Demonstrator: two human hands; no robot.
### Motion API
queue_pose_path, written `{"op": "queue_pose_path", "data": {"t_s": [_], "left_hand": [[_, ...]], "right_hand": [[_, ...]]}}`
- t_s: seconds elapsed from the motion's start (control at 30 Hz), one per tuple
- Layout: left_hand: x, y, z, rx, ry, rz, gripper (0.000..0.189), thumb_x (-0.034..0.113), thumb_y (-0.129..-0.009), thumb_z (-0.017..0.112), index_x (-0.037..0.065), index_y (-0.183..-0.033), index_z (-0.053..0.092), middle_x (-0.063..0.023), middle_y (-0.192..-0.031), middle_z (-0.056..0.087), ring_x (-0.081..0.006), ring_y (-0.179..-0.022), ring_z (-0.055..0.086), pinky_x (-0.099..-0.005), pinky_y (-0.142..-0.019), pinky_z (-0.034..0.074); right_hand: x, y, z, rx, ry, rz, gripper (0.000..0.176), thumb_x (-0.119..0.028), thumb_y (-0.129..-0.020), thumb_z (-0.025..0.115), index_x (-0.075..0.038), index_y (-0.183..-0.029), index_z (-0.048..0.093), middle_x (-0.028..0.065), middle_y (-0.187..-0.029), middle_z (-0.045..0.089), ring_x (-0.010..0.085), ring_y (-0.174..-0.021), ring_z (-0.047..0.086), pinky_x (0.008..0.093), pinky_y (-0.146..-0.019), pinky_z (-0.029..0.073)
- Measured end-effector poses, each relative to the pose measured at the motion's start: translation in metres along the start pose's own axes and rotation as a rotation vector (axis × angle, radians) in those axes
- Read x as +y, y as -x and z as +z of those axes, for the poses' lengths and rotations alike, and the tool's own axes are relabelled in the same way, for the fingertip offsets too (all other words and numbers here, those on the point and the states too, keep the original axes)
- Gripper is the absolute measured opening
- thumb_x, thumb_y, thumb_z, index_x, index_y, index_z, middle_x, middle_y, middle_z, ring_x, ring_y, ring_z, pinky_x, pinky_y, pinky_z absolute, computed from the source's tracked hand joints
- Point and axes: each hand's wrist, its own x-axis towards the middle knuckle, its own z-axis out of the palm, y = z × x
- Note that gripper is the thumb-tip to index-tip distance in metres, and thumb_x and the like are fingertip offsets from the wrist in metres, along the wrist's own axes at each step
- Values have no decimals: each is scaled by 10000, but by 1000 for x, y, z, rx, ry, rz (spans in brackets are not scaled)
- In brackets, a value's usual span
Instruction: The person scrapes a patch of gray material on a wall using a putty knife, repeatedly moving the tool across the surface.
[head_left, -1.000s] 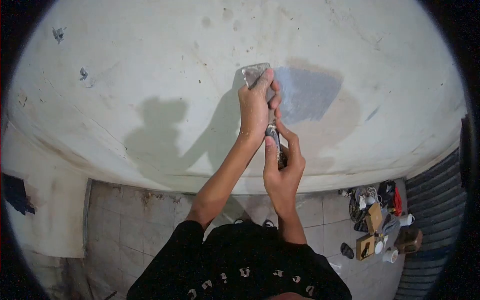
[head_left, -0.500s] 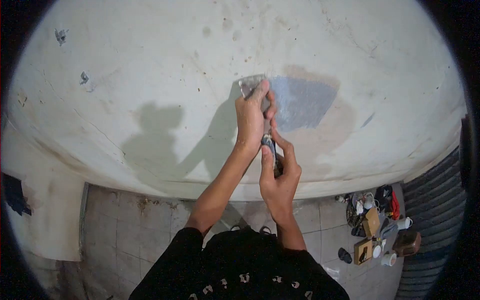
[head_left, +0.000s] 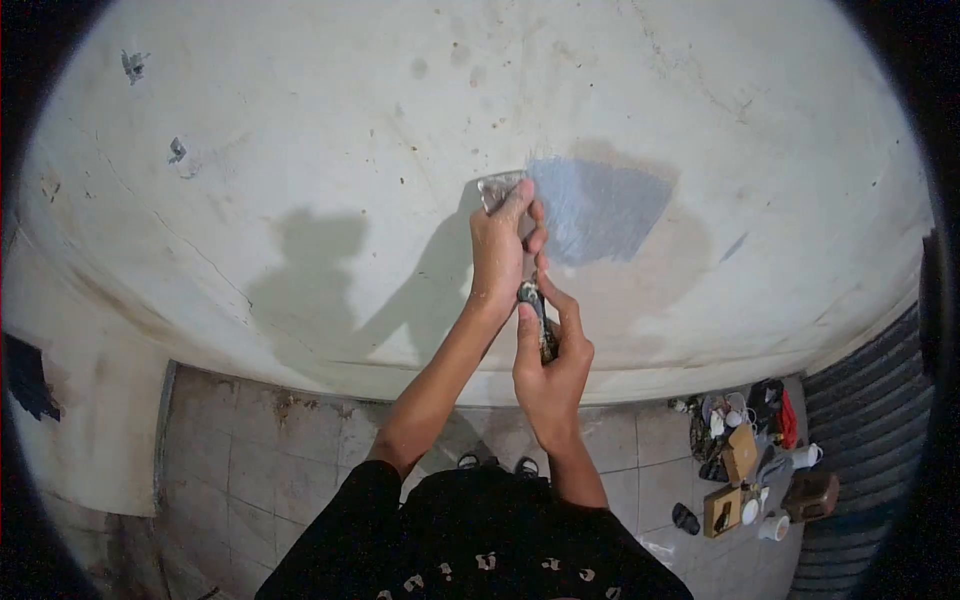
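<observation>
A pale wall [head_left: 300, 130] fills the upper view, with a grey-blue patch [head_left: 605, 210] right of centre. My left hand [head_left: 500, 235] is closed around a flat metal blade [head_left: 497, 190], its thumb near the blade's edge, just left of the patch. Below it, my right hand [head_left: 553, 365] grips a dark, stained handle [head_left: 543, 325] pointing up towards the left hand. Whether blade and handle are one tool is partly hidden by my fingers.
Cracks and two small grey marks show on the wall's left side. On the tiled floor [head_left: 260, 460] at the lower right lie boxes [head_left: 722, 512], white cups [head_left: 774, 527], a red cloth [head_left: 787, 420] and tools, beside a ribbed dark shutter [head_left: 860, 440].
Both hands and the blade have shifted slightly down and left in view. More of the patch's left edge shows. Both hands keep their hold.
</observation>
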Motion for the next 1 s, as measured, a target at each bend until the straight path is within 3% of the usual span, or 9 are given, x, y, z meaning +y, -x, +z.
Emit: {"op": "queue_pose_path", "data": {"t_s": [0.13,0.23,0.43,0.53,0.57,0.67,0.7,0.8,1.0], "left_hand": [[-9,4,-4,25,-3,4,345,315,-940,569,64,-710,510,-4,-530,440,-97,-417,419,-257,-369,393],[-6,4,-5,7,22,-20,347,313,-939,573,64,-705,509,-2,-534,441,-95,-419,422,-259,-367,396],[-12,4,-5,11,22,-21,342,321,-932,578,71,-706,515,-12,-517,438,-105,-407,415,-265,-375,398],[13,-2,4,-7,-30,25,333,315,-927,585,73,-709,519,-10,-521,437,-103,-406,412,-263,-368,394],[18,-5,7,-37,8,77,338,315,-925,587,67,-705,522,-12,-521,442,-108,-401,411,-264,-358,378],[6,6,2,40,6,-48,344,321,-926,585,63,-706,523,-14,-527,449,-111,-400,415,-269,-358,369],[3,8,4,82,-13,-15,360,395,-918,588,96,-726,533,5,-483,409,-116,-384,399,-255,-390,368],[11,-1,2,-8,-6,-2,353,324,-925,595,65,-698,518,-12,-538,458,-98,-406,423,-270,-366,381],[0,0,-2,6,-10,-10,342,310,-931,577,62,-704,513,-12,-530,445,-108,-414,417,-274,-366,384]], "right_hand": [[18,8,5,63,9,-136,338,-56,-927,573,15,-1256,547,219,-985,693,152,-832,669,300,-678,510],[16,8,3,6,-8,-7,332,-52,-926,572,12,-1251,552,221,-997,691,156,-849,667,294,-686,509],[19,11,4,20,-44,14,322,-53,-926,579,8,-1242,560,211,-975,693,131,-862,647,285,-708,508],[17,-8,14,120,-42,-241,324,-55,-928,581,11,-1244,557,212,-944,689,109,-826,628,275,-703,503],[19,-3,13,111,-30,-212,323,-54,-928,580,11,-1243,556,217,-942,688,116,-819,636,276,-692,502],[22,4,12,96,-10,-181,322,-53,-927,580,11,-1241,553,234,-937,683,139,-798,658,277,-660,499],[14,9,5,8,15,20,322,-54,-928,580,13,-1241,552,218,-927,690,126,-765,641,278,-633,494],[22,-7,16,140,-56,-290,325,-62,-931,578,11,-1246,553,212,-885,688,105,-705,605,278,-602,481],[18,7,11,72,-15,-61,330,-75,-932,583,7,-1250,555,218,-858,683,92,-668,576,280,-570,462]]}}
